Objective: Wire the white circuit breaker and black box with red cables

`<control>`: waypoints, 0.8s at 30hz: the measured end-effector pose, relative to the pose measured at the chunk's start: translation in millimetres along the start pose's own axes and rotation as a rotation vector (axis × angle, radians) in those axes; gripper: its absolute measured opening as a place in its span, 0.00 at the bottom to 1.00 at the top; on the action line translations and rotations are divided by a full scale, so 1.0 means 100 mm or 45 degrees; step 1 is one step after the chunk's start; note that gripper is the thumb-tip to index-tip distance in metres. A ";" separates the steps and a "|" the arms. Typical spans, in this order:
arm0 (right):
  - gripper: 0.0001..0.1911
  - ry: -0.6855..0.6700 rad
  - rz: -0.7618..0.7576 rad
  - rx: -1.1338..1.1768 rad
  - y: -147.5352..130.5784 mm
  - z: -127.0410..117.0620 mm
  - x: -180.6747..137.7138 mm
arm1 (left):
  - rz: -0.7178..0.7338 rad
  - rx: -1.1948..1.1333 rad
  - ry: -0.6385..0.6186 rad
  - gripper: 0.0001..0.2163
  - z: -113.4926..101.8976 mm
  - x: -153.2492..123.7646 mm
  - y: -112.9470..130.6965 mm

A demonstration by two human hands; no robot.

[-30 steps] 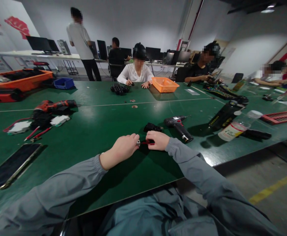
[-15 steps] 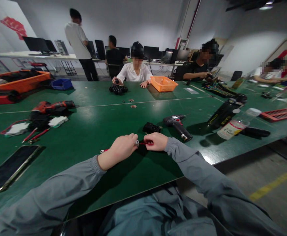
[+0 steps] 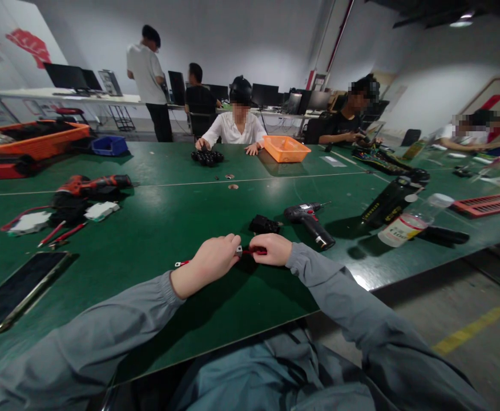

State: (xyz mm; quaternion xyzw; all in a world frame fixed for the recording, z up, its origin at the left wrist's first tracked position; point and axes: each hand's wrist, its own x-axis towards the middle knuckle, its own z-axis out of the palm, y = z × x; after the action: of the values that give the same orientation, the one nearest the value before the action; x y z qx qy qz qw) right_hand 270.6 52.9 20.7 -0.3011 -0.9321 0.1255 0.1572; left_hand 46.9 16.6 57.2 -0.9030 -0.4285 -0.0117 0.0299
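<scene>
My left hand (image 3: pixel 211 260) is closed, thumb and fingers pinching a small silvery metal piece (image 3: pixel 239 250) whose kind I cannot make out. A red wire (image 3: pixel 247 252) runs from that piece into my right hand (image 3: pixel 274 249), which is curled around it. Left of my left hand a red lead with a metal lug (image 3: pixel 181 264) sticks out; its link to the held piece is hidden. Just beyond my right hand lies a small black part (image 3: pixel 265 224), and right of that a black and grey cordless drill (image 3: pixel 310 221).
To the left lie a phone (image 3: pixel 19 291), an orange drill (image 3: pixel 89 185) and white connectors (image 3: pixel 29 222). A plastic bottle (image 3: pixel 412 222) and a black cylinder (image 3: pixel 389 200) stand at right. Across the green table sits a co-worker (image 3: pixel 237 128) by an orange basket (image 3: pixel 286 149).
My hands hold the same pose, with slightly more red wire showing between them. Across the table, the co-worker's hand has lowered onto the black parts. The standing person appears farther right.
</scene>
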 end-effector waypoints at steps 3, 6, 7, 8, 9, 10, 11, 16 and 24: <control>0.04 0.023 0.003 0.025 -0.01 0.02 0.00 | -0.001 0.002 0.007 0.06 0.02 0.00 -0.01; 0.03 0.040 -0.005 0.058 0.00 0.05 0.00 | 0.012 0.004 0.023 0.06 0.03 0.00 -0.02; 0.03 0.043 -0.010 0.063 0.00 0.07 0.00 | 0.020 0.003 0.030 0.06 0.04 0.00 -0.02; 0.03 0.044 -0.015 0.064 0.00 0.08 0.00 | 0.027 0.002 0.038 0.06 0.04 0.00 -0.03; 0.03 0.046 -0.018 0.061 0.00 0.09 0.01 | 0.033 0.001 0.043 0.06 0.05 0.00 -0.03; 0.03 0.050 -0.019 0.054 0.01 0.10 0.01 | 0.034 -0.001 0.046 0.06 0.05 0.00 -0.03; 0.04 0.057 -0.021 0.044 0.01 0.11 0.01 | 0.032 -0.003 0.045 0.06 0.05 0.00 -0.04; 0.07 0.068 -0.076 -0.034 0.04 0.15 0.02 | 0.027 -0.006 0.040 0.06 0.08 0.01 -0.07; 0.05 0.085 -0.011 0.041 0.07 0.13 0.05 | 0.035 0.005 0.047 0.08 0.09 0.02 -0.10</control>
State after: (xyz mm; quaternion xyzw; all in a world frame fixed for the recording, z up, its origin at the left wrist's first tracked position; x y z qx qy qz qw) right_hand 265.4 59.0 7.3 -0.2983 -0.9255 0.1298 0.1937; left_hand 40.3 24.5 48.8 -0.9083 -0.4155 -0.0271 0.0397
